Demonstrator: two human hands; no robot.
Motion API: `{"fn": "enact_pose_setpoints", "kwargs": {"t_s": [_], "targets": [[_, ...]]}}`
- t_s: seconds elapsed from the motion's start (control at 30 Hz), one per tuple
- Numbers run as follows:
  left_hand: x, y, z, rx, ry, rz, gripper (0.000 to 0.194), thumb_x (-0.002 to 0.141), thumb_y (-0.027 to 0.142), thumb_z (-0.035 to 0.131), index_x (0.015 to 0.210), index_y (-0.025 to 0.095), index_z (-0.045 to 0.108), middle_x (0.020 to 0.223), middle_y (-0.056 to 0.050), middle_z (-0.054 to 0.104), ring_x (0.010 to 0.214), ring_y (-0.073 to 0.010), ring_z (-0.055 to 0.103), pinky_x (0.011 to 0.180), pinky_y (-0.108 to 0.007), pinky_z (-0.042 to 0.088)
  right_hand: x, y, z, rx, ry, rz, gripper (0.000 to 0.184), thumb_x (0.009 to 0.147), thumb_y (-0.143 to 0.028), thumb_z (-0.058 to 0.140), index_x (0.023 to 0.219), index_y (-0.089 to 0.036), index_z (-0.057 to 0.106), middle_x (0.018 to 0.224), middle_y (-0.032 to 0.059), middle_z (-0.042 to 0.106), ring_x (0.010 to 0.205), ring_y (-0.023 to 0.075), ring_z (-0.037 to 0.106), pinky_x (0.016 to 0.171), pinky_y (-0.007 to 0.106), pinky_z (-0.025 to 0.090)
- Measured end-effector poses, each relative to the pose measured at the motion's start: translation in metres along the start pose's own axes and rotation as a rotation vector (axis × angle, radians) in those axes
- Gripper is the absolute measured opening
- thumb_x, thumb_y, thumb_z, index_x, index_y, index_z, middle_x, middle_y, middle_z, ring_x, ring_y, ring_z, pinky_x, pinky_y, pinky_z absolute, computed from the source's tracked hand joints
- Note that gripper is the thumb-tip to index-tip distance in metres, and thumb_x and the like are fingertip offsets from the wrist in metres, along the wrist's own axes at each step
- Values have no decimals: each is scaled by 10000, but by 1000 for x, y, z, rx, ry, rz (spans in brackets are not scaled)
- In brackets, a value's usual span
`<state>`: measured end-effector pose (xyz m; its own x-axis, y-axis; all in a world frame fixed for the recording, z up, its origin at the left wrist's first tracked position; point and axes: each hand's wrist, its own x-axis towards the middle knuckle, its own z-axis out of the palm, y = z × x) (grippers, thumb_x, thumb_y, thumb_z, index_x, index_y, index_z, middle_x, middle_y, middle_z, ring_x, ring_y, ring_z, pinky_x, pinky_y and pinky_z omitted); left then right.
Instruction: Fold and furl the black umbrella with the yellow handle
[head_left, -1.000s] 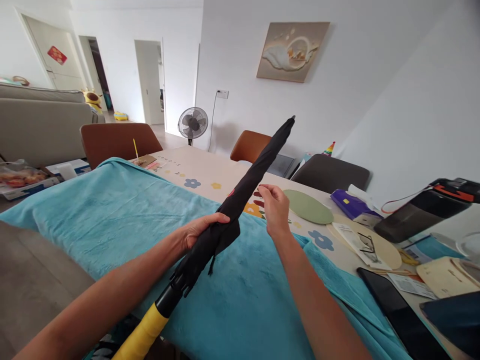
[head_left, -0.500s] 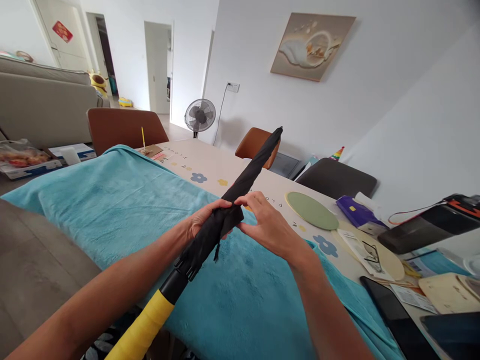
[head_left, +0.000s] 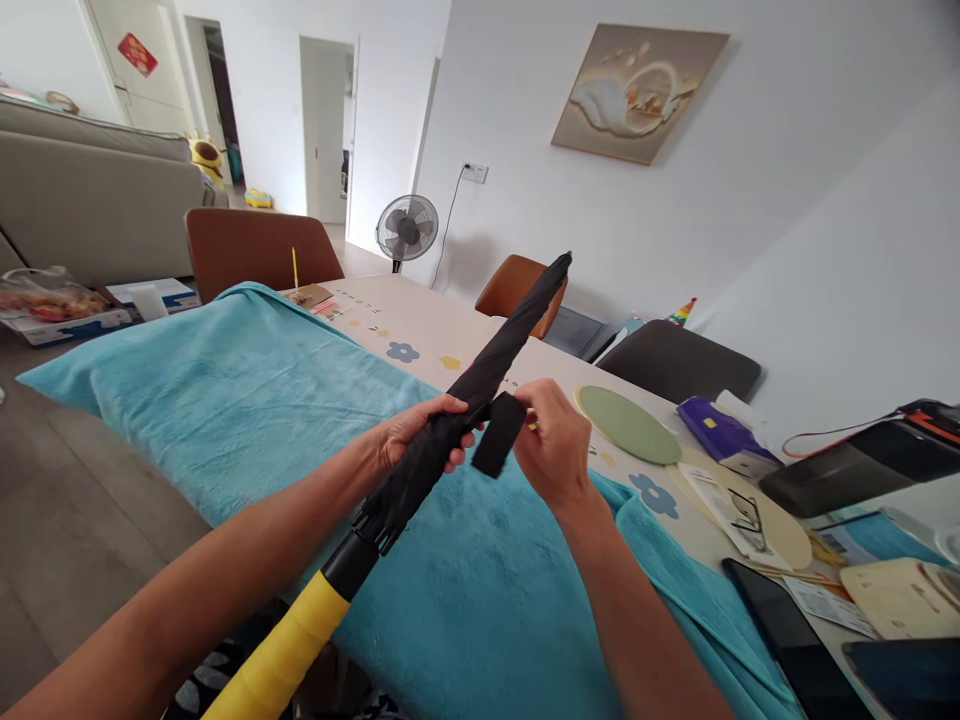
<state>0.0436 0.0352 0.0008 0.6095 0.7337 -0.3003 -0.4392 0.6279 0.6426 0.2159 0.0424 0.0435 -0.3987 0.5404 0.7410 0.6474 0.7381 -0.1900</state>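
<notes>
A folded black umbrella (head_left: pixel 409 480) with a yellow-wrapped handle (head_left: pixel 281 650) slants across the view, its tip pointing up and away to the right. My left hand (head_left: pixel 420 435) is wrapped round the middle of the rolled canopy. Beside it, my right hand (head_left: pixel 551 440) pinches the end of the umbrella's black strap (head_left: pixel 500 435), which stands off the canopy to the right. Beneath the umbrella a turquoise blanket (head_left: pixel 225 400) covers the near part of the table.
On the table (head_left: pixel 442 320) to the right are a green oval mat (head_left: pixel 626 425), a purple tissue pack (head_left: pixel 724 435), glasses (head_left: pixel 746 515) and a black tablet (head_left: pixel 787 630). Chairs (head_left: pixel 259 255) stand along the far side. A fan (head_left: pixel 407 228) stands behind.
My right hand has drawn the strap away from the canopy to the right, and the strap now shows its broad side. My left hand keeps its hold on the umbrella.
</notes>
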Motion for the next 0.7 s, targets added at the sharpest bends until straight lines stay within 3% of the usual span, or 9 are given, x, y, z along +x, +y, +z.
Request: {"fn": "enact_pose_setpoints", "kwargs": {"t_s": [0.1, 0.3, 0.43, 0.6, 0.7], "targets": [[-4, -1, 4, -26, -108, -7, 255, 802, 351, 435, 772, 127, 552, 531, -1, 544, 429, -102, 510, 399, -199, 416, 0, 2, 2, 154, 75, 221, 83, 774, -204, 470, 693, -194, 486, 667, -9, 549, 566, 105, 501, 512, 217, 381], [-8, -5, 9, 74, -118, 66, 215, 811, 311, 429, 868, 137, 542, 575, 14, 532, 444, -90, 505, 416, -188, 377, 4, -3, 0, 499, 120, 463, 99, 793, -252, 515, 725, -200, 464, 466, -73, 482, 389, 87, 485, 413, 202, 393], [-8, -6, 10, 147, -82, 42, 217, 797, 305, 446, 904, 140, 536, 584, 13, 531, 437, -91, 494, 419, -196, 363, 9, -7, -9, 594, 31, 524, 142, 820, -300, 498, 872, -184, 560, 444, -81, 471, 332, 80, 471, 374, 197, 398], [-5, -7, 12, 225, -11, -1, 274, 685, 334, 569, 869, 134, 532, 593, -4, 552, 446, -111, 518, 424, -220, 405, 11, -8, -21, 593, -21, 538, 205, 838, -274, 457, 896, -162, 618, 404, -71, 468, 292, 67, 427, 335, 184, 356], [-3, -7, 15, 334, 25, 37, 266, 649, 342, 611, 796, 139, 525, 591, -14, 564, 447, -124, 535, 413, -234, 427, 12, -11, -27, 673, -76, 514, 205, 847, -282, 460, 888, -157, 618, 428, -56, 517, 336, 87, 495, 398, 210, 430]]}}
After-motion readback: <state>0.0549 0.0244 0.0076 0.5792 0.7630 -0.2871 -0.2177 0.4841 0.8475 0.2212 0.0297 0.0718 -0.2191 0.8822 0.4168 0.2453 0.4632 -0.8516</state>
